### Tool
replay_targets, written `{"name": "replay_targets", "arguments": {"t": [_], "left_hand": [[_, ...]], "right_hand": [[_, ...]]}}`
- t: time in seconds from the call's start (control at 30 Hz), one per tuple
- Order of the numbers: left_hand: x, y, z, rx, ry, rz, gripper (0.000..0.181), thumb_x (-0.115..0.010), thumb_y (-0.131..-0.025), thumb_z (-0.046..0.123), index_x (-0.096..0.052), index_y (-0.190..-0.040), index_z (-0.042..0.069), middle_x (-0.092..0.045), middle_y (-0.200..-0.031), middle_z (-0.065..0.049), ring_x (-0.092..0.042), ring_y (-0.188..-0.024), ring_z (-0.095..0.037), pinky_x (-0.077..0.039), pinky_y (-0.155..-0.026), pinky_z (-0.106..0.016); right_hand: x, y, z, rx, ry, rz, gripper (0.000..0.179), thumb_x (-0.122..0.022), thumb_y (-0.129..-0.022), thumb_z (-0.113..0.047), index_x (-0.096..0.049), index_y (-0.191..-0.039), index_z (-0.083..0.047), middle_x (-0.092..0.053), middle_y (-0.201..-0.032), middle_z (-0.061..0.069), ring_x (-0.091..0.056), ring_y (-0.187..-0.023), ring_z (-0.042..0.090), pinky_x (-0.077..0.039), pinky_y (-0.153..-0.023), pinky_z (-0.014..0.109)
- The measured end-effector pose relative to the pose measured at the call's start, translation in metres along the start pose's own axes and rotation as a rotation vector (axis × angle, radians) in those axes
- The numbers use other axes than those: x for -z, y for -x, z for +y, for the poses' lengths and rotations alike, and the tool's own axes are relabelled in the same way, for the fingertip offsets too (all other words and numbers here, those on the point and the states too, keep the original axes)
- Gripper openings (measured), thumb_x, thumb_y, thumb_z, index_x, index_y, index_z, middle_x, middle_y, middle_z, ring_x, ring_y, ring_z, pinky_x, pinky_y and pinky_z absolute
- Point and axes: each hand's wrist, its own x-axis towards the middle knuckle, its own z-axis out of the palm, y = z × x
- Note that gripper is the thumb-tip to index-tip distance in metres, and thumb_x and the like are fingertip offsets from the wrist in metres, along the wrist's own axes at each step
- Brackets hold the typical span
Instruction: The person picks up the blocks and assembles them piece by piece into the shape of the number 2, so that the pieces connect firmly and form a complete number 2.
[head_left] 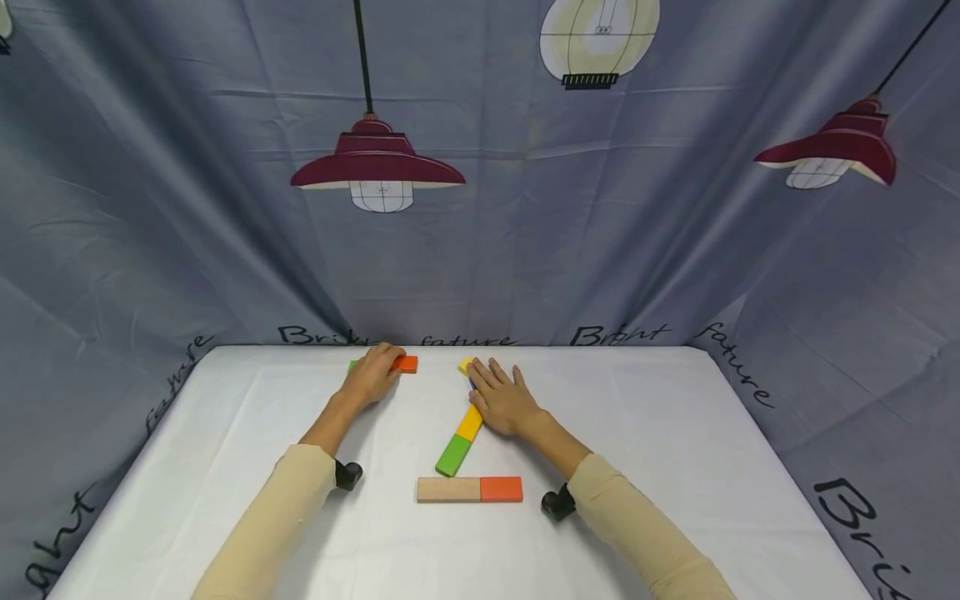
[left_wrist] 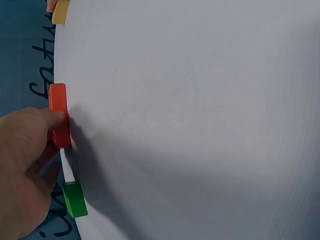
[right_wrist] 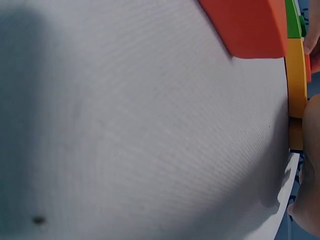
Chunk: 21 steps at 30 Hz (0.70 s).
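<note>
At the table's far edge my left hand pinches an orange-red block, thumb on its near side in the left wrist view. A green block lies a short way from it, partly hidden by that hand in the head view. My right hand lies palm down with fingers straight over a slanting line of blocks. Out from under it show a yellow block, a sliver of a blue block, a yellow-orange block and a green block.
Nearer the front, a tan block and an orange block lie end to end across the white table. A grey printed curtain hangs around the table's back and sides.
</note>
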Motion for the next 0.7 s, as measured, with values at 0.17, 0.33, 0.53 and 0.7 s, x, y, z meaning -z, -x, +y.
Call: {"name": "replay_targets", "arguments": {"t": [0.17, 0.33, 0.53, 0.7], "left_hand": [[-0.006, -0.002, 0.004, -0.039, 0.031, 0.026, 0.034, -0.063, -0.097, 0.005, -0.058, -0.13, -0.005, -0.055, -0.129, -0.022, -0.05, -0.123, -0.038, -0.042, -0.105, -0.049], [-0.011, -0.007, 0.013, -0.06, 0.03, 0.049, 0.034, -0.064, -0.097, 0.006, -0.059, -0.128, -0.005, -0.057, -0.127, -0.021, -0.051, -0.121, -0.037, -0.043, -0.103, -0.048], [-0.018, -0.016, 0.027, -0.047, 0.019, 0.036, 0.035, -0.063, -0.098, 0.008, -0.059, -0.131, -0.003, -0.056, -0.13, -0.02, -0.052, -0.12, -0.035, -0.043, -0.104, -0.047], [-0.023, -0.023, 0.039, -0.034, 0.01, 0.032, 0.035, -0.063, -0.099, 0.01, -0.059, -0.132, -0.002, -0.055, -0.131, -0.018, -0.051, -0.12, -0.033, -0.043, -0.104, -0.045]], "right_hand": [[0.001, 0.0, -0.001, -0.006, 0.004, 0.0, 0.059, -0.021, -0.109, -0.043, -0.014, -0.162, -0.017, -0.009, -0.167, 0.0, -0.007, -0.152, 0.026, -0.007, -0.118, 0.06], [0.0, 0.0, 0.0, -0.009, 0.002, 0.002, 0.059, -0.021, -0.109, -0.043, -0.015, -0.162, -0.017, -0.01, -0.166, 0.0, -0.007, -0.152, 0.026, -0.007, -0.118, 0.061], [-0.003, -0.003, 0.001, -0.011, 0.009, -0.004, 0.059, -0.02, -0.109, -0.044, -0.013, -0.162, -0.018, -0.008, -0.167, -0.001, -0.005, -0.152, 0.025, -0.007, -0.118, 0.06], [-0.002, -0.003, 0.0, -0.016, 0.01, -0.005, 0.059, -0.02, -0.109, -0.044, -0.014, -0.162, -0.019, -0.009, -0.166, -0.002, -0.006, -0.152, 0.025, -0.006, -0.118, 0.06]]}}
